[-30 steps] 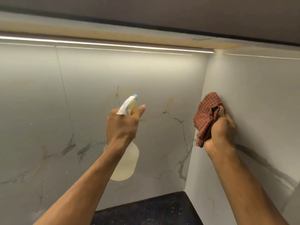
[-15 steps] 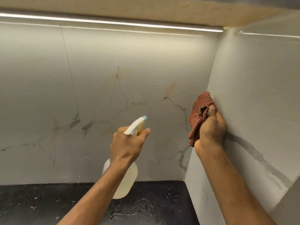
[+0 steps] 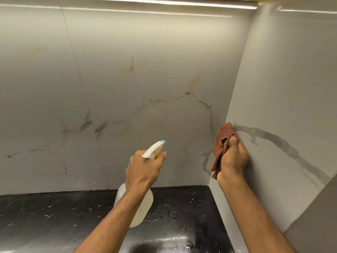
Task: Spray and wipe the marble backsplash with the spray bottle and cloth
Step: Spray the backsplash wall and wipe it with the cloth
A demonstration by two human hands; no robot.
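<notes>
The left hand [image 3: 144, 170] grips the neck of a translucent spray bottle [image 3: 135, 203], whose white head and blue nozzle tip point at the veined marble backsplash [image 3: 127, 79], where droplets [image 3: 179, 72] cling. The right hand [image 3: 233, 159] presses a bunched red checked cloth [image 3: 221, 143] against the side panel, right at the corner beside a grey vein. Below lies a wet black countertop [image 3: 54, 212].
</notes>
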